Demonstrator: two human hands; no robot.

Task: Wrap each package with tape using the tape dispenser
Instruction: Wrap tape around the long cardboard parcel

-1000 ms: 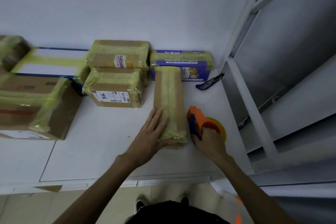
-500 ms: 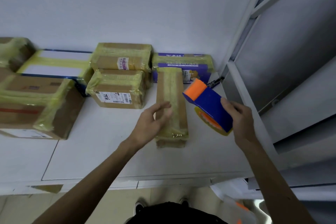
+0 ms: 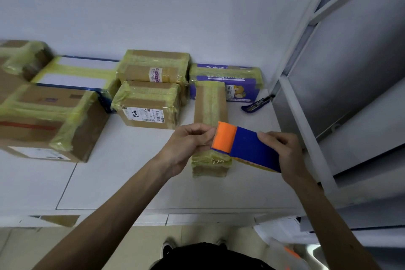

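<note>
Holding the tape dispenser (image 3: 245,147) just above the narrow cardboard package (image 3: 210,105) on the white table (image 3: 122,182), the right hand (image 3: 282,153) clasps its blue body while the left hand (image 3: 186,147) pinches at its orange mouth. A slipped tape end could stick to itself, and with neither of the 2 hands steadying it, the package may skid.

White table (image 3: 122,173) carries taped cardboard packages (image 3: 149,105), a purple box (image 3: 243,85), a blue knife (image 3: 256,104).

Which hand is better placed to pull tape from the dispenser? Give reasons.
Probably left: the left hand pinches at the orange end of the tape dispenser, over the long package; the right hand grips its blue body.
</note>
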